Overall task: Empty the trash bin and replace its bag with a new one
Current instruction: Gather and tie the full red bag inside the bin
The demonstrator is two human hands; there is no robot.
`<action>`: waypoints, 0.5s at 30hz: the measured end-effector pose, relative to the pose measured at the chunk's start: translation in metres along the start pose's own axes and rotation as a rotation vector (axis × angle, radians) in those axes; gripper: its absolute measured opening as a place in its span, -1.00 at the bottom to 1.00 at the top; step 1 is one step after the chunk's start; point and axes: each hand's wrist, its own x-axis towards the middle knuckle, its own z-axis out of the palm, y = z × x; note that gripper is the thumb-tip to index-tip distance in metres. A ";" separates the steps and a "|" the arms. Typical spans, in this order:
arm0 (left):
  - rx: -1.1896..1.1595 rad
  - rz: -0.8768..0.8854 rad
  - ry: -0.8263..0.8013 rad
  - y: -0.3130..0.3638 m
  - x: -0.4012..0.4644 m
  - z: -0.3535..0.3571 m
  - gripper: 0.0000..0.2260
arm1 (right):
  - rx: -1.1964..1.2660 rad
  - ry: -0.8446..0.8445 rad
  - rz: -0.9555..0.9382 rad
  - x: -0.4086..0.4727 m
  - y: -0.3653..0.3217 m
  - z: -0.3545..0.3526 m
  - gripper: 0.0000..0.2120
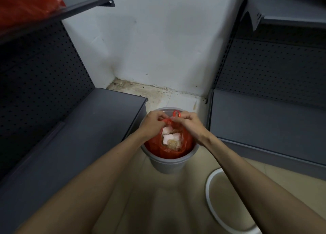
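Red plastic fills our view at the centre: the full bag (173, 149) sits inside the grey trash bin (167, 163), which stands on the floor between two dark shelving units. Our left hand (153, 123) and right hand (191, 126) are both closed on the bag's handles (176, 114) at the bin's twelve o'clock edge, pinching them together, most likely to knot the top so nothing spills when we lift it out. White crumpled paper (169, 137) and something brownish show through the open mouth.

A white ring (211, 207), probably the bin's retaining rim, lies on the floor at five o'clock, set aside so the bag comes free. Another red bag (26, 6) rests on the shelf at ten o'clock; whether it is the replacement we cannot tell.

Our fingers hide the handles' crossing, so whether a knot exists is unclear. The ring is cut off at the frame's bottom.
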 end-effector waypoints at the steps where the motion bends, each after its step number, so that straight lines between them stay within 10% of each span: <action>1: 0.021 0.000 -0.001 0.000 0.000 0.000 -0.89 | -0.078 -0.024 -0.036 -0.001 0.002 0.000 -0.83; 15: 0.122 -0.046 -0.011 -0.007 0.003 0.007 -0.92 | -0.901 0.014 -0.271 -0.010 0.026 -0.002 -0.81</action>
